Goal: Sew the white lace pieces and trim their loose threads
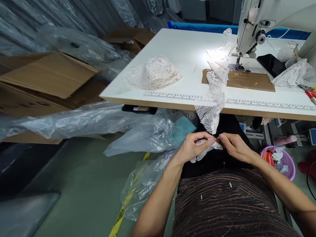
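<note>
Over my lap, just in front of the table edge, my left hand (195, 146) is closed on a piece of white lace trim (209, 151). Close beside it, the fingertips of my right hand (234, 147) are pinched together at the lace's edge; what lies between them is too small to make out. A long white lace strip (217, 89) runs from near the sewing machine (249, 29) across the table and hangs over its edge, down to my fingers. Whether it joins the piece in my left hand is hidden.
A heap of lace (161, 72) lies on the white table (185, 42). Brown cardboard (251, 81) sits under the machine's needle; red-handled scissors (310, 95) lie at the right. A pink basket (291, 164) stands on the floor. Cardboard boxes (49, 75) and plastic sheeting (93, 118) fill the left.
</note>
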A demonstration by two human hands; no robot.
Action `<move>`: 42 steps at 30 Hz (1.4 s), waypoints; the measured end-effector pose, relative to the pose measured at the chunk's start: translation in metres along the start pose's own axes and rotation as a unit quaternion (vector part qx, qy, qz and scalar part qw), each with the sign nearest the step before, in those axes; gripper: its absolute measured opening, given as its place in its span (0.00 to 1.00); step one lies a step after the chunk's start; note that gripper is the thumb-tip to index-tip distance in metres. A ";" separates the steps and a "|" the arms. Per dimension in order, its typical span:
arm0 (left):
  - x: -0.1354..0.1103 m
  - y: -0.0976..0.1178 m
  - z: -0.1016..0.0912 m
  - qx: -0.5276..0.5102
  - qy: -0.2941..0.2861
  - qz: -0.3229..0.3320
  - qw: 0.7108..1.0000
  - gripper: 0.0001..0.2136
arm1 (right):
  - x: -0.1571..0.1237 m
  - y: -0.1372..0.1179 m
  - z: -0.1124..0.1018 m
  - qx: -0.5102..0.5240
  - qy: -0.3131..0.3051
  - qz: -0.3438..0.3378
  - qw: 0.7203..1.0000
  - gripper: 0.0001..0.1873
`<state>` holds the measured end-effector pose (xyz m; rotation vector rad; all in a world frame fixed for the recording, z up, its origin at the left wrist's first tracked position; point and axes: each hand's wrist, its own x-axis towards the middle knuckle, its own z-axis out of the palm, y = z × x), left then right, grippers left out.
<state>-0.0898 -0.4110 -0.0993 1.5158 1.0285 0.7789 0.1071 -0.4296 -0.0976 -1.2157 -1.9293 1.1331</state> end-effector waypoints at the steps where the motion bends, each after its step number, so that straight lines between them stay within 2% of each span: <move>1: 0.000 -0.001 0.000 0.002 0.000 0.007 1.000 0.15 | 0.003 0.000 0.001 0.000 -0.001 -0.008 1.000 0.31; 4: 0.001 -0.003 -0.001 0.014 0.006 0.022 1.000 0.15 | 0.009 0.001 0.003 -0.006 0.003 -0.017 1.000 0.30; 9: 0.002 -0.002 -0.001 0.005 -0.001 0.023 1.000 0.15 | 0.010 0.004 0.006 -0.019 0.038 0.012 0.999 0.28; 14: 0.003 0.000 -0.002 0.004 -0.010 0.015 1.000 0.14 | 0.005 0.002 0.005 -0.048 0.022 -0.007 0.999 0.25; 17: 0.003 0.002 -0.002 0.020 -0.011 0.003 1.000 0.15 | 0.006 0.003 0.007 -0.078 0.039 -0.002 0.996 0.23; 19: 0.002 0.003 -0.001 0.019 -0.008 -0.011 1.000 0.16 | 0.006 0.005 0.009 -0.044 0.057 0.012 0.997 0.24; 21: 0.002 0.001 0.002 -0.001 -0.003 -0.028 1.000 0.18 | 0.005 0.006 0.012 0.036 0.060 0.028 0.997 0.26; 24: 0.001 -0.009 0.007 -0.075 0.012 -0.045 0.996 0.19 | 0.004 0.009 0.015 0.150 0.021 0.057 0.987 0.28; 27: -0.001 -0.027 0.011 -0.134 0.013 -0.052 0.989 0.22 | 0.001 0.012 0.010 0.201 -0.004 0.087 0.976 0.30; 30: -0.006 -0.046 0.008 -0.091 0.004 -0.080 0.993 0.28 | -0.002 0.016 0.000 0.222 -0.018 0.110 0.969 0.29; 33: -0.012 -0.057 -0.001 0.011 0.010 -0.093 0.996 0.26 | -0.004 0.020 -0.009 0.221 -0.015 0.113 0.969 0.24; 36: -0.016 -0.056 -0.012 0.069 0.003 -0.098 0.993 0.24 | -0.005 0.023 -0.014 0.208 0.017 0.113 0.971 0.20; 42: -0.017 -0.042 -0.020 0.060 -0.049 -0.110 0.991 0.22 | -0.007 0.029 -0.012 0.214 0.071 0.119 0.967 0.12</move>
